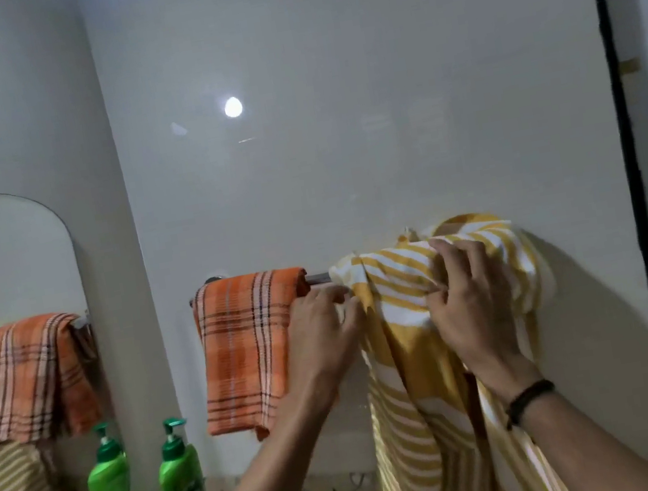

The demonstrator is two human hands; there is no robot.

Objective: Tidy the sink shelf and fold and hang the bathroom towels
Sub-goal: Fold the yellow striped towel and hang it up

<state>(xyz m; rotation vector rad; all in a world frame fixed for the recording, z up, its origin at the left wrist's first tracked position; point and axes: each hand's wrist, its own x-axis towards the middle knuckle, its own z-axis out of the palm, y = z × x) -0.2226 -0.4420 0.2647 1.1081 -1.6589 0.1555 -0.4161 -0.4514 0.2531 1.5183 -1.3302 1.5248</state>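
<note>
A yellow and white striped towel (417,379) hangs bunched over the right part of a metal towel rail (319,278) on the white wall. My left hand (321,331) pinches the towel's left edge just below the rail. My right hand (473,301), with a dark band on the wrist, grips a fold of the same towel near the top. An orange plaid towel (246,344) hangs folded on the left part of the rail.
A green pump bottle (181,483) stands at the lower left below the orange towel. A mirror (16,339) on the left wall reflects the towels and the bottle. A black vertical strip (629,151) runs down the wall at the right.
</note>
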